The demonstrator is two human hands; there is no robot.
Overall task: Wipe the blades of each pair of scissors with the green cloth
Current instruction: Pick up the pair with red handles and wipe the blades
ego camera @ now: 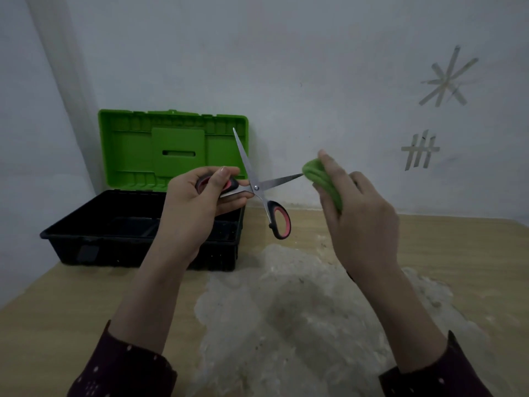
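Note:
A pair of scissors (255,187) with black and red handles is held in the air, blades spread wide. My left hand (200,199) grips one handle loop; the other loop hangs free below. One blade points up in front of the toolbox lid, the other points right. My right hand (352,204) holds a bunched green cloth (319,176), and the tip of the right-pointing blade touches the cloth's folds.
A toolbox with a black base (137,233) and an upright green lid (171,147) stands open at the back left of the wooden table (458,253). A worn whitish patch (300,310) covers the table's middle. A wall with tape marks rises right behind.

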